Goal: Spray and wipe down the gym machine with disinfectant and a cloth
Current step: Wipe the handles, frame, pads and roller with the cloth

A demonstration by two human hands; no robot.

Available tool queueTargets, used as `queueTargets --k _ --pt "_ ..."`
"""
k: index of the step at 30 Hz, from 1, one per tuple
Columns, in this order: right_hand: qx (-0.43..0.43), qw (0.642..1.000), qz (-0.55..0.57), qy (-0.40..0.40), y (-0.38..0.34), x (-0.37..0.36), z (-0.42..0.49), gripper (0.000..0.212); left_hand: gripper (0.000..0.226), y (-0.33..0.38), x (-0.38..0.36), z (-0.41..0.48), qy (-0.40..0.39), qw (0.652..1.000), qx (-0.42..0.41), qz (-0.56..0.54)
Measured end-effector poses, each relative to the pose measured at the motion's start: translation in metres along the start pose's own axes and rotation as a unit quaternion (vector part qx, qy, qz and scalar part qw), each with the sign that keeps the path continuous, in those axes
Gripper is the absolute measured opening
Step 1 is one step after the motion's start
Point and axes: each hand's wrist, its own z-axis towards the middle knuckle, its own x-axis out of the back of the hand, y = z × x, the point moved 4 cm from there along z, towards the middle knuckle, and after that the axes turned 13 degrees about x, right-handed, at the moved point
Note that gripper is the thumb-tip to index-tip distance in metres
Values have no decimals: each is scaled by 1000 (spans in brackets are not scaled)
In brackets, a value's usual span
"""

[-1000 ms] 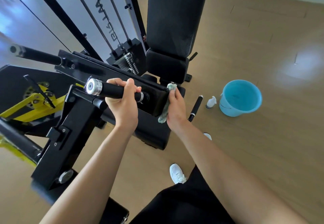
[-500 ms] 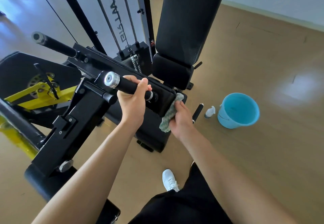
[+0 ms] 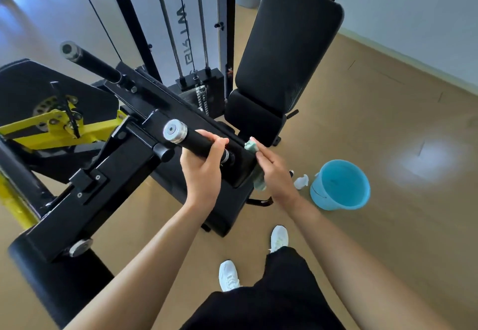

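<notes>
The black gym machine (image 3: 124, 174) with yellow parts fills the left and centre. My left hand (image 3: 203, 165) grips its near black handle bar (image 3: 191, 139), which ends in a silver cap. My right hand (image 3: 274, 172) presses a pale green cloth (image 3: 251, 146) flat against the end face of the machine's black pad, fingers straight. The cloth shows above and below my hand; most of it is hidden. A small white spray bottle (image 3: 301, 181) lies on the floor to the right of my right hand.
A light blue bucket (image 3: 340, 187) stands on the wooden floor right of the bottle. The black backrest pad (image 3: 289, 53) rises behind my hands, with the weight stack (image 3: 201, 91) and cables to its left. A second handle bar (image 3: 88, 62) juts up at left. My white shoes (image 3: 229, 275) are below.
My head has drawn back and tilted up, showing more of the machine. My right hand has slid the cloth up along the pad's end. My left hand has kept its grip on the handle.
</notes>
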Motion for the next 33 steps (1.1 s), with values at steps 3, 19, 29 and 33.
queueTargets --k 3,19,29,33 --pt "-10 995 -40 -95 -8 0 33 40 23 -7 0 -13 33 999 10 -16" --pt "-22 925 -93 -368 7 -7 127 55 39 -19 -88 -15 213 919 -110 314" --pt "34 891 -117 -437 -9 -75 189 58 30 -30 -100 -9 329 833 -104 433" --pt "34 884 -140 -444 -3 -100 221 70 27 -43 -98 -7 352 802 -127 465"
